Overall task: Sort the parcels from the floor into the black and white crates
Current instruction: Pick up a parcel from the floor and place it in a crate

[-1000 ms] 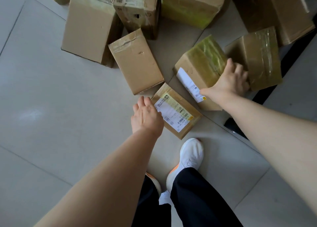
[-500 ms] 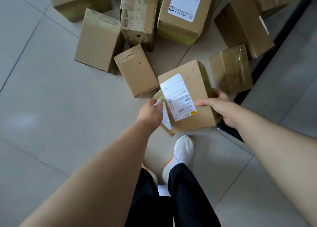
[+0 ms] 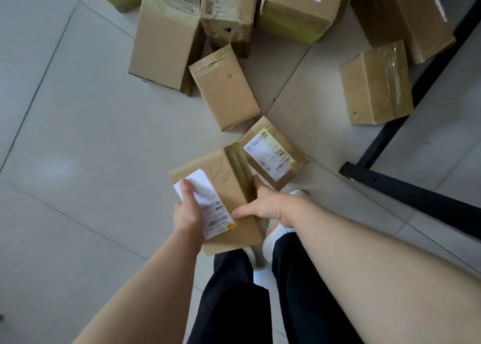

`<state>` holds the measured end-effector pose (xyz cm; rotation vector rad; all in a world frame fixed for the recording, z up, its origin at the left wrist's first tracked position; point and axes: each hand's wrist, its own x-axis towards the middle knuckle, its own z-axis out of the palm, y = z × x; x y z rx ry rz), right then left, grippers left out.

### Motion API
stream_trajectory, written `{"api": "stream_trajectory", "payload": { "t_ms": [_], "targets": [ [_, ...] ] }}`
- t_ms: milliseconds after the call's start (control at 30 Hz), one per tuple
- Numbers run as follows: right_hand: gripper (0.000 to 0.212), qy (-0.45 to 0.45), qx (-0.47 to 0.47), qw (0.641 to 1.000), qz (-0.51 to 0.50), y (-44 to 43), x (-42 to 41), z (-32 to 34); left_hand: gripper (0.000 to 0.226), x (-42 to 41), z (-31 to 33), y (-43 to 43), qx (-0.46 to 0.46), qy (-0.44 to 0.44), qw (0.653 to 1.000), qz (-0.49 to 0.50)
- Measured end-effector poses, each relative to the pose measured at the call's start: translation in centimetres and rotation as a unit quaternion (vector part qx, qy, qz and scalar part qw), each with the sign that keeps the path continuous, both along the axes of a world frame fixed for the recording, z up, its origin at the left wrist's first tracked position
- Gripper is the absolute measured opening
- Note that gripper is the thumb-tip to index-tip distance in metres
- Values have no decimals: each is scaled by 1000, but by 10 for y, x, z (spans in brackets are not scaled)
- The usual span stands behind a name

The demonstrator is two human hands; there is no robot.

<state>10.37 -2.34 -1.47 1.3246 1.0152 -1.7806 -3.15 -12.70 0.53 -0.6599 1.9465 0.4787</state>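
Parcel (image 3: 234, 195): brown cardboard w/ white label, taped seam; left hand (image 3: 186, 213) & right hand (image 3: 270, 205) grip it.

Bare floor (image 3: 78, 148) lies open leftward; parcels (image 3: 223, 86) crowd ahead (black frame (image 3: 416, 198) bars the right).

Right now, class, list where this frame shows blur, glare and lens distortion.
Head view: the label on the held parcel is motion-blurred, unreadable; a pale glare patch lies on the floor at left; wide-angle bending curves the tile joints.

Storeroom: taped parcels (image 3: 226, 88), tiled floor (image 3: 78, 148)
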Motion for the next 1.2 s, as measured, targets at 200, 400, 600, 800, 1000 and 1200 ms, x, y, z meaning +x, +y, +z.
{"api": "stream_trajectory", "payload": {
  "t_ms": [200,400,600,800,1000,1200],
  "targets": [
    [119,14,2,999,-35,1,-7,-3,88,-13,-6,3,24,-7,1000,4],
    [93,-3,62,990,-129,63,28,-5,80,30,-14,43,116,-80,988,61],
    [79,-24,-4,952,-304,108,52,-47,54,52,-60,74,145,-91,982,83],
    [79,-25,-16,972,-234,106,45,-81,58,60,-92,77,271,-157,933,178],
    [94,-54,50,991,-110,102,32,-40,51,40,-64,64,265,-149,933,193],
    [108,-31,-4,977,-210,68,16,67,59,-8,51,62,257,-157,949,95]
  ]
}}
